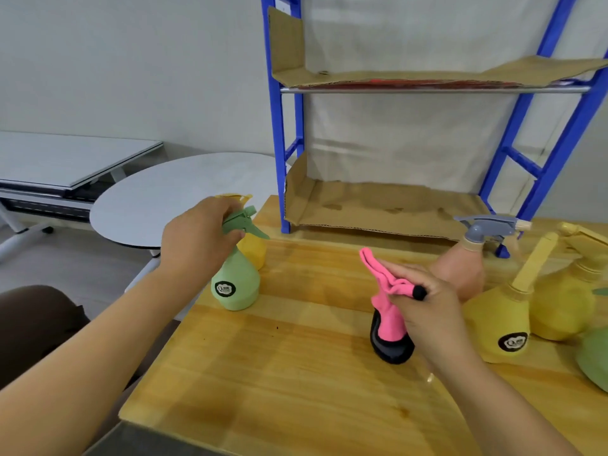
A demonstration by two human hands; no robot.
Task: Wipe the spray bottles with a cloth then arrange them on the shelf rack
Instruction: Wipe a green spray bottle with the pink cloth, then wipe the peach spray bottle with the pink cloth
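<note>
My left hand [197, 238] grips the spray head of a light green spray bottle [236, 284] that stands near the left edge of the wooden table [296, 390]. A yellow bottle [255, 248] stands right behind it, mostly hidden. My right hand [427, 307] holds a pink and black cloth [390, 320] bunched in its fingers, its lower end hanging down to the table top. To the right are a peach bottle with a grey sprayer [467, 268], two yellow bottles [500, 324] [566, 304] and a green one [595, 360] at the frame edge. The blue shelf rack [279, 133] stands at the back.
Brown cardboard [378, 205] lines the rack's lower shelf, and another sheet [427, 74] lines the upper one; both shelves hold no bottles. A round grey table [171, 199] and a white desk [65, 156] stand to the left beyond the wooden table.
</note>
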